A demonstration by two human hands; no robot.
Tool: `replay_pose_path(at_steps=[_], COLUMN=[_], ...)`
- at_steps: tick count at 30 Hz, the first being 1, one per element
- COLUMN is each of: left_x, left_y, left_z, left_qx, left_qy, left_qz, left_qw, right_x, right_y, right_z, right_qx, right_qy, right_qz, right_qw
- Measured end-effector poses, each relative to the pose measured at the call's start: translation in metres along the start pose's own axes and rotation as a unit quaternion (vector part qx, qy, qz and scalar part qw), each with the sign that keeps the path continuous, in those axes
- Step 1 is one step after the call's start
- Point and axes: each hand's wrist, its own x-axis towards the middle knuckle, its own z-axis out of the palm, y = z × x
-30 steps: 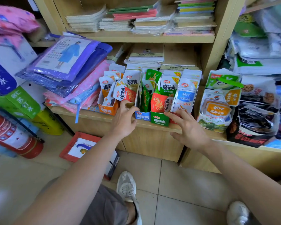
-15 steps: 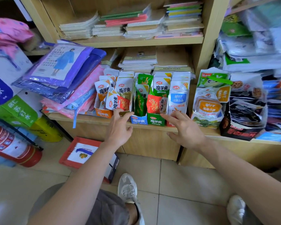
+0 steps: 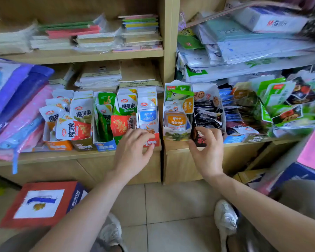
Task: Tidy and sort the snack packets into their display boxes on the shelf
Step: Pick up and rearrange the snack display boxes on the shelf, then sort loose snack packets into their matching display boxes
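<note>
Wooden shelf (image 3: 62,157), and we're crouched right at it with both hands up at the snack row.

Our left hand (image 3: 133,148) is spread wide and relaxed, holding nothing, fingertips at the front of the red box (image 3: 152,142). That box is packed with upright white packets with a blue label (image 3: 147,113). At 9 o'clock from that hand sits the blue box (image 3: 105,146) with green packets (image 3: 103,120) standing in it. Further toward 9 is the orange box (image 3: 59,145), where white packets (image 3: 81,110) are crammed in at odd angles and one red-and-white packet (image 3: 74,130) lies tilted across the front.

Our right hand (image 3: 207,150) is at the next shelf unit over, fingers curled narrow with the thumb against the front of the dark box (image 3: 199,141). We honestly can't tell if it's gripping the box or just touching it. Black packets (image 3: 207,115) fill that one. Just beside it at 9 o'clock is the white box (image 3: 177,91), holding orange-label packets (image 3: 175,120).

Out at 3 o'clock there's a loose heap of packets (image 3: 280,106), jumbled together. Stacked notebooks (image 3: 98,77) sit at 12, behind the boxes.
</note>
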Motion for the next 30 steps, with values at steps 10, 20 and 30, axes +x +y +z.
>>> replay_pose_path(at_steps=[10, 20, 30], left_x=[0.031, 0.041, 0.028], left_y=[0.027, 0.036, 0.028], left_z=[0.06, 0.071, 0.026], left_qx=[0.141, 0.092, -0.01], left_qy=[-0.085, -0.042, 0.004], left_qz=[0.005, -0.019, -0.074], left_qw=[0.986, 0.995, 0.997], right_x=[0.031, 0.067, 0.057], right_y=[0.064, 0.066, 0.013], right_z=[-0.035, -0.052, -0.067], right_qx=[-0.087, -0.064, -0.047], right_qy=[-0.091, -0.173, -0.09], right_qz=[0.082, 0.06, -0.064], right_qw=[0.989, 0.981, 0.993])
